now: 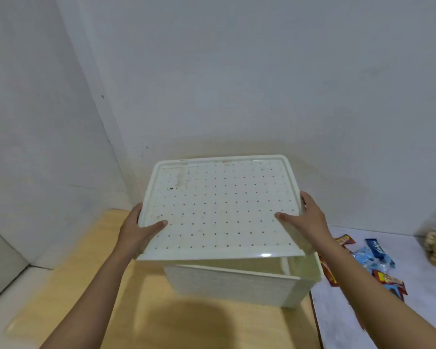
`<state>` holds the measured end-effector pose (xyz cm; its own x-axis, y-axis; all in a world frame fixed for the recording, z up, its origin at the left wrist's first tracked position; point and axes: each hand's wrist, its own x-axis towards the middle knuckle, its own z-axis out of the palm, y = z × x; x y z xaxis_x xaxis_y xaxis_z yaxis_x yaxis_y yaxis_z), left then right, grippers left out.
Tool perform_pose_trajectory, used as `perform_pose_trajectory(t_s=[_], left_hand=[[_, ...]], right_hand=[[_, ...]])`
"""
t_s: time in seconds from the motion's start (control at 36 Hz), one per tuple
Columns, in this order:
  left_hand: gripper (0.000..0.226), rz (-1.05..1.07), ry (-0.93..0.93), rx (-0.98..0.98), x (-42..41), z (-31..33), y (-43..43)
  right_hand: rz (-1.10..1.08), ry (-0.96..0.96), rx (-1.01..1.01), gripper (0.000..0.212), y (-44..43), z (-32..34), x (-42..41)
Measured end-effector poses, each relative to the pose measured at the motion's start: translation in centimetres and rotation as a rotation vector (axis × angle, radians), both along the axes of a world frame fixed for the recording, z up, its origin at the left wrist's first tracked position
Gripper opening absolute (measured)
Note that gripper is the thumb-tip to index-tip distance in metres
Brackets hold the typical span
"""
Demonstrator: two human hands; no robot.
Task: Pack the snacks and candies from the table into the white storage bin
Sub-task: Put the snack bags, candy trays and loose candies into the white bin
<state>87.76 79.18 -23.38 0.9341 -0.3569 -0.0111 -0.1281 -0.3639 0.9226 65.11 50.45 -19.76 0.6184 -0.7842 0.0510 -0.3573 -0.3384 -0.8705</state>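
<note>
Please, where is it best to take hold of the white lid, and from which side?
Grip the lid at its two side rims, coming from left and right, thumbs on top. It is wide, flat and raised over the bin; the left hand and right hand hold it so.

both bare forearms reach from the bottom corners of the frame toward its centre. the left hand [136, 229] clasps the left edge of the lid [219, 197], thumb laid across the top, fingers curled round the side. the right hand [306, 217] mirrors it at centre right, thumb on top, fingers wrapped over the edge
</note>
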Motion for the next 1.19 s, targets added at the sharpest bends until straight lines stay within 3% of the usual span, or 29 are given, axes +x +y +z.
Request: perform_pose_trajectory(t_s=[0.33, 0.67, 0.75, 0.83, 0.97, 1.19], left_hand=[[0.06, 0.389, -0.002, -0.031, -1.5, 1.0, 17.4], [0.067, 0.742, 0.11, 0.054, -6.1, -4.6, 31.7], [0.068, 0.786, 0.158, 0.081, -6.6, -6.8, 33.4], [0.07, 0.806, 0.202, 0.113, -6.8, -9.1, 34.3], [0.071, 0.802, 0.252, 0.155, -6.1, -13.1, 34.3], [0.088, 0.688, 0.308, 0.131, -3.5, -17.6, 32.1]], right_hand=[[0.418, 0.037, 0.038, 0.068, 11.0, 0.9, 11.3], [0.756, 0.276, 0.014, 0.069, 24.3, -4.9, 21.1], [0.784, 0.355, -0.001, 0.071, 26.4, -7.2, 22.7], [0.795, 0.443, -0.008, 0.085, 27.6, -9.6, 23.7], [0.792, 0.56, 0.03, 0.082, 27.9, -13.3, 24.5], [0.685, 0.606, 0.024, 0.093, 26.1, -18.4, 24.8]])
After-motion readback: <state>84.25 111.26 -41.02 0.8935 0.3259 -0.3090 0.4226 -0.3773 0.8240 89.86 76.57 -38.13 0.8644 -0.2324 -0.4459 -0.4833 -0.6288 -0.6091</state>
